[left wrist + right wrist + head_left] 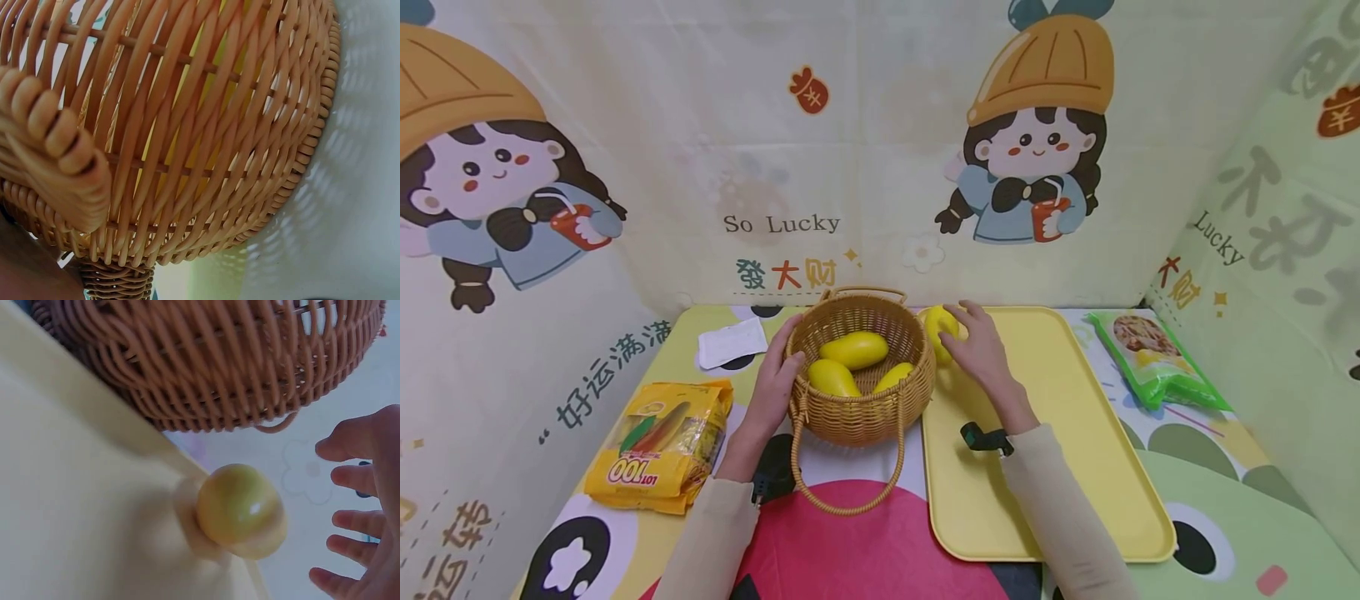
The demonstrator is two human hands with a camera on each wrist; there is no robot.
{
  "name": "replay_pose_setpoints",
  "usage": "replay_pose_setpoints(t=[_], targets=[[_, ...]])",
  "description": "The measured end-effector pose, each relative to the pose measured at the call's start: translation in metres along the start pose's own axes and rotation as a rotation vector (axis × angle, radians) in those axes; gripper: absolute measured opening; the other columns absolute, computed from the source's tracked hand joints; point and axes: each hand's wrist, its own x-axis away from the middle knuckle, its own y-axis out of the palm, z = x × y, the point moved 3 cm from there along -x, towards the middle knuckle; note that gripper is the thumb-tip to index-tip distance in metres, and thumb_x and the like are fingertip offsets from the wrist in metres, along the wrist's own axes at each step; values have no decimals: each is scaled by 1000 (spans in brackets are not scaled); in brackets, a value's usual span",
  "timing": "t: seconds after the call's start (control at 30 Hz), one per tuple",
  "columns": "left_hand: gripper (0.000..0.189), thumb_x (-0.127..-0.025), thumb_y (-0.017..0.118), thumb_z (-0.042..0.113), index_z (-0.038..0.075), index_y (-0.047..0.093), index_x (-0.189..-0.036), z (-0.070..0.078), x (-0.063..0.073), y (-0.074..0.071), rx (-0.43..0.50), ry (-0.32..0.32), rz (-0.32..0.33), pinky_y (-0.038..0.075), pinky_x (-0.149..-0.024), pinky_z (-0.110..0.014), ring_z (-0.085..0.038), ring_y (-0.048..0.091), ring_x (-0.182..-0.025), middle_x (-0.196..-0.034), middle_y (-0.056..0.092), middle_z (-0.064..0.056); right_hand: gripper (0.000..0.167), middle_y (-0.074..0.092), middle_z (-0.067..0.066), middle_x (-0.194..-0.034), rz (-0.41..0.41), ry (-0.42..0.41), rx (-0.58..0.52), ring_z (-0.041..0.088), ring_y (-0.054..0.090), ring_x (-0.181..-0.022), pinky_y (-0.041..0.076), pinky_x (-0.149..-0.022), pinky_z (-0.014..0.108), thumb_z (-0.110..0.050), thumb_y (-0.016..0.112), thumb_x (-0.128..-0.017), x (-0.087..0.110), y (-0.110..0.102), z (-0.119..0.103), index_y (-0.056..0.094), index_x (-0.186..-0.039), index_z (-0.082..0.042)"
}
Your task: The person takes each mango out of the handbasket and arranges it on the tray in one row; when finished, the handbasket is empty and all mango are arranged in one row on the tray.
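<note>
A round wicker basket point(861, 421) holds 3 yellow mangoes point(853, 350) in the head view. At its left side, my left hand point(767, 392) grips the rim, thumb near the top edge; the left wrist view is filled by the basket's weave point(187, 125). Another yellow mango point(240, 509) lies at the back left edge of the yellow tray point(1105, 467), beside the basket. My right hand point(981, 350) is just right of that mango. In the right wrist view its fingers point(353, 515) are spread, with a gap between them and the mango.
Left of the basket lies a yellow snack bag point(658, 446), with a white packet point(732, 342) behind it. A green snack bag point(1157, 358) is right of the tray. The basket's front handle point(850, 510) hangs down toward me. Printed cloth walls point(880, 167) enclose the table.
</note>
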Motion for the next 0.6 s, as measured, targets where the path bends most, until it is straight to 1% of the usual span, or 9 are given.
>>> replay_pose_setpoints(t=[0.07, 0.17, 0.27, 0.33, 0.37, 0.47, 0.6], targets=[[58, -102, 38, 13, 16, 24, -158, 0, 0, 0, 0, 1, 0, 28, -119, -58, -34, 25, -150, -164, 23, -8, 53, 44, 16, -151, 24, -15, -39, 38, 39, -141, 36, -111, 60, -34, 62, -92, 0, -2, -2, 57, -141, -15], [58, -102, 37, 13, 15, 24, -159, -1, 0, 0, 0, 1, 0, 28, -119, -58, -35, 25, -150, -164, 23, -8, 49, 52, 15, -137, 68, -41, -93, 36, 46, -128, 40, -106, 55, -32, 62, -92, 0, -6, -8, 59, -138, -15], [58, -102, 37, 13, 15, 23, -159, -1, 0, -1, 1, 1, -1, 28, -119, -58, -34, 25, -150, -165, 23, -8, 44, 53, 12, -119, 112, -71, -136, 33, 49, -112, 42, -91, 44, -28, 62, -93, 2, -8, -16, 62, -135, -15], [58, -102, 37, 13, 15, 23, -159, -1, 0, -1, -1, 1, -2, 28, -119, -57, -34, 25, -150, -165, 22, -8, 41, 51, 13, -110, 136, -93, -155, 29, 48, -102, 38, -81, 39, -25, 63, -93, 3, -10, -22, 63, -133, -16], [58, -102, 37, 13, 15, 23, -159, -1, 0, -1, -4, 2, -1, 28, -119, -57, -33, 25, -151, -165, 22, -8, 40, 49, 14, -106, 147, -106, -164, 28, 46, -98, 36, -78, 36, -24, 63, -93, 4, -11, -25, 64, -132, -16], [58, -102, 37, 13, 14, 24, -158, 0, 0, -1, -10, 6, 2, 28, -119, -57, -33, 25, -151, -164, 23, -8, 38, 46, 15, -96, 193, -150, -138, 20, 41, -85, 32, -66, 34, -23, 62, -93, 6, -14, -32, 65, -130, -18], [58, -102, 37, 12, 14, 24, -158, 0, 0, 0, -11, 10, 6, 27, -119, -58, -35, 25, -151, -164, 23, -9, 36, 45, 10, -81, 271, -225, -51, 17, 38, -67, 26, -52, 29, -24, 61, -91, 8, -18, -42, 68, -127, -21]])
